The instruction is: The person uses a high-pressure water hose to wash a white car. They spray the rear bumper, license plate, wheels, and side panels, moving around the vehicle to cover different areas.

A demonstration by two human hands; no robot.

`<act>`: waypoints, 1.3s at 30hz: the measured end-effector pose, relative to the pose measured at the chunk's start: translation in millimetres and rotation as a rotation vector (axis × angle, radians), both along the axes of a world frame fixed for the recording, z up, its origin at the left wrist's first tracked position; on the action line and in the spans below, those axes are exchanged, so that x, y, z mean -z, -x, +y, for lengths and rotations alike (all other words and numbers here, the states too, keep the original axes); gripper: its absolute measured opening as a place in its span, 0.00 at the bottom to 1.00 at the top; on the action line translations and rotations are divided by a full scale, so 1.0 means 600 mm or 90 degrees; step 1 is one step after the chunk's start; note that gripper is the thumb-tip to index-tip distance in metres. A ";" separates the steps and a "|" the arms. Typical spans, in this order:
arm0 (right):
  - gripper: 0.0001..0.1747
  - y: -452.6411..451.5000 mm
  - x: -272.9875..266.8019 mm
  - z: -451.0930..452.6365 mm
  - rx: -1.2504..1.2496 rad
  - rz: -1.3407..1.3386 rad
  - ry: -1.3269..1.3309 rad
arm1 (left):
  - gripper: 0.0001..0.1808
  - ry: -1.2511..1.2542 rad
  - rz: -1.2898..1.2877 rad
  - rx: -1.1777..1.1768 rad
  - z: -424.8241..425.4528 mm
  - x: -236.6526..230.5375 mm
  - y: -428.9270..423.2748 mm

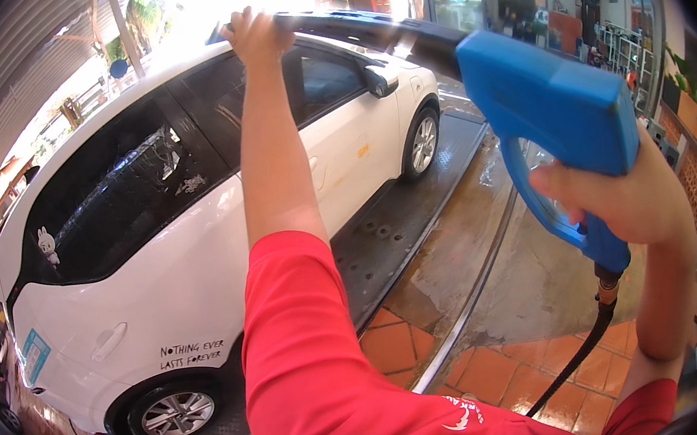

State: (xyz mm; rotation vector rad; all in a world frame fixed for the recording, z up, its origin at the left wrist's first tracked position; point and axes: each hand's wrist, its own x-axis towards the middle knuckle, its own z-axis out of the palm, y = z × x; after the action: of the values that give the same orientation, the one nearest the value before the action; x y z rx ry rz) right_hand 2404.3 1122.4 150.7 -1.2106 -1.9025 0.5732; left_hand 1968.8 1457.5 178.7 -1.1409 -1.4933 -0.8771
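My right hand [626,196] is closed round the grip of a blue pressure washer gun [548,88], with a finger inside the trigger guard. The gun's black lance [364,29] runs to the upper left, where my left hand [257,33] grips it near its far end. The nozzle tip cannot be made out against the glare. A dark hose [578,362] hangs from the bottom of the grip. Beyond my left arm stands a white car [189,250], side on, with dark windows and wet streaks on the rear side glass.
The car stands on a metal platform [371,241] with a raised edge. A metal rail [465,317] crosses the wet floor of concrete and terracotta tiles [396,342]. Cables lie behind the car at the lower left. Glass shopfronts stand at the upper right, and another vehicle at the far left.
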 end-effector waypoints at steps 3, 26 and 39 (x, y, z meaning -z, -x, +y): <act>0.24 -0.063 0.004 0.051 0.032 -0.021 0.053 | 0.29 0.044 -0.022 0.002 0.054 0.005 -0.075; 0.29 -0.140 0.197 0.104 -0.489 0.007 0.190 | 0.25 -0.027 0.107 -0.333 -0.446 0.179 0.015; 0.39 -0.018 0.243 0.070 -0.794 0.000 0.105 | 0.15 -0.009 0.074 -0.587 -0.813 0.274 0.059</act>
State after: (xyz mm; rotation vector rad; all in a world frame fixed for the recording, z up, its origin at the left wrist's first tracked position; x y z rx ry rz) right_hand 2415.2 1164.1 4.7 0.0601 -2.4922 1.3538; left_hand 1933.3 969.4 14.2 -0.3744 -1.6641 -0.1746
